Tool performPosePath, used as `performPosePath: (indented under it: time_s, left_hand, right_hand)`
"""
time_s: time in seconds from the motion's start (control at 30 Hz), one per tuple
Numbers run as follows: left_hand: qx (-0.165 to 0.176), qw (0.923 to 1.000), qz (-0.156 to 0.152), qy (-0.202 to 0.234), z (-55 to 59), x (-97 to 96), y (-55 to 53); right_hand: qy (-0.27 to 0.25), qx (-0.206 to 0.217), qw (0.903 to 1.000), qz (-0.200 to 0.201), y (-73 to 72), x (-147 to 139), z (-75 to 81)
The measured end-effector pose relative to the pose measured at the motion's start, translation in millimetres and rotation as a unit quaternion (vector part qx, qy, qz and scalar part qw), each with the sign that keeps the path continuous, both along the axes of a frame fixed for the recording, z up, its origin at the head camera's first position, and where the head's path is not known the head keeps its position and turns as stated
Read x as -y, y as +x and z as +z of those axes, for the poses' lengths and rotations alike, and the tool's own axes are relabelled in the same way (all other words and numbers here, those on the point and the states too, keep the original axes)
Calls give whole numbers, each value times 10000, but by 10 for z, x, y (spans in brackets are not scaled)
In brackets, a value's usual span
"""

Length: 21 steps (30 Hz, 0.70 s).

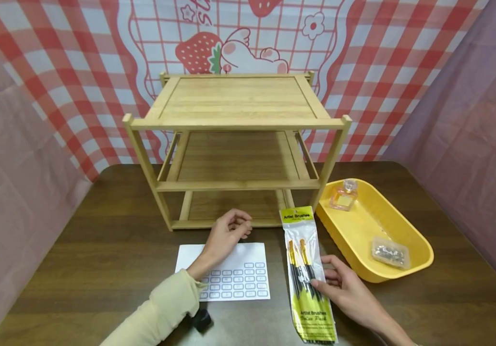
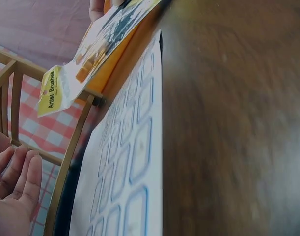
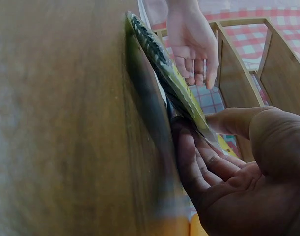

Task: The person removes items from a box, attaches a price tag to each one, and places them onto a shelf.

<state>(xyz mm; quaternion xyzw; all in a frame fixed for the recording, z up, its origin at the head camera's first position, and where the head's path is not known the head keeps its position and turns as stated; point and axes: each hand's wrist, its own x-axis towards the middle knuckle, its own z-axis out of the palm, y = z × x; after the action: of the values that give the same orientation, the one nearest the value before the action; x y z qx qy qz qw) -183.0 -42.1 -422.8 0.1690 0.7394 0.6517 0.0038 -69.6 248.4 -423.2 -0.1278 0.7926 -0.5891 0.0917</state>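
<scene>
My right hand (image 1: 351, 290) pinches the right edge of a clear pack of artist brushes (image 1: 310, 310), thumb on top and fingers beneath. The pack has a yellow-green header and base, with several dark-handled, orange-tipped brushes inside. In the right wrist view the pack (image 3: 177, 83) is tilted, its near side raised off the table between thumb and fingers. My left hand (image 1: 226, 235) hovers over the far edge of a white label sheet (image 1: 254, 252), fingers loosely curled around nothing. The left wrist view shows this sheet (image 2: 118, 157) with its rows of blue-outlined boxes.
A three-tier wooden shelf (image 1: 239, 122) stands at the table's back, behind both hands. On the right, a yellow tray (image 1: 403, 228) holds a perfume bottle (image 1: 344, 196) and a small clear box (image 1: 390, 252) of metal bits. A small black object (image 1: 202, 320) lies beside the left sleeve.
</scene>
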Motion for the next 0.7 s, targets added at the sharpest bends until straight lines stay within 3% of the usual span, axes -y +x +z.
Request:
performPosePath:
  time_s: [0.47, 0.7]
  left_hand:
    - [-124, 9994, 208, -253, -8, 239, 27]
    - [-120, 9990, 246, -340, -10, 287, 40]
  right_hand:
    - [664, -678, 9955, -66, 0, 14, -51]
    - [1038, -768, 9915, -170, -18, 21, -51]
